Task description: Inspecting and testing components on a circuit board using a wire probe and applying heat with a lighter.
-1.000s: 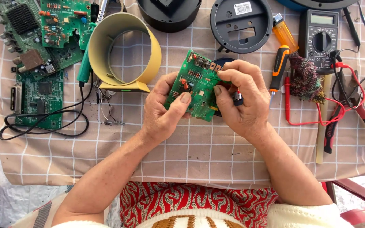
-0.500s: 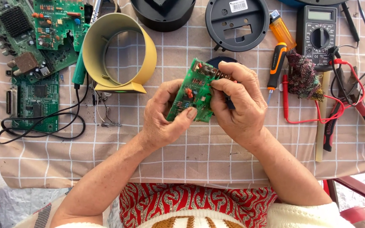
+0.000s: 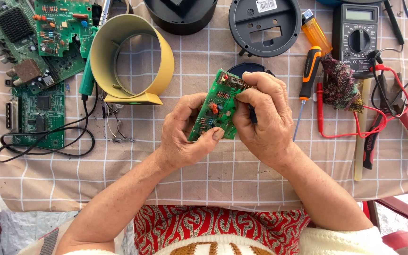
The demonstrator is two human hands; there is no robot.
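Small green circuit board (image 3: 217, 107) with red and dark parts on it is held up off the checked-cloth tabletop (image 3: 213, 174), right between both hands. Left hand (image 3: 182, 134) grips its lower edge, thumb pressed on the bottom corner – right hand (image 3: 263, 118) pinches the top edge near a little metal part. My worry: that fingertip grip on the edges could slip, or bend a component leg if squeezed hard, and the board would drop onto the round black piece (image 3: 242, 70) half hidden behind it. Can't see the solder side, or the right fingers behind the board. The grey multimeter (image 3: 357, 35) and black round housing (image 3: 181, 14) are cut off at the top
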